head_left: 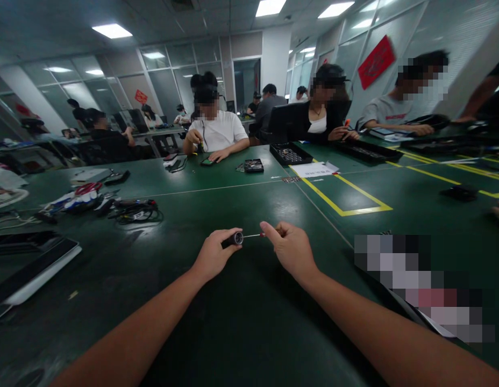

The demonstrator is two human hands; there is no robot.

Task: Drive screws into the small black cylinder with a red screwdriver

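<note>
My left hand is closed around a short black cylinder that looks like a small flashlight, its round, ringed end turned toward me. Thumb and fingers of my right hand wrap round a thin screwdriver-like tool; its slim metal shaft points left toward the cylinder, and a small red part shows by my thumb. Most of the tool's handle is hidden in my fingers. Whether the shaft tip touches the cylinder I cannot tell. Both hands are just above the green tabletop.
Tangled cables and a white-edged flat device lie at the left. Across the table a person works by a small black box. Black trays, a paper sheet and yellow tape lie further right. A blurred-out item is near my right arm.
</note>
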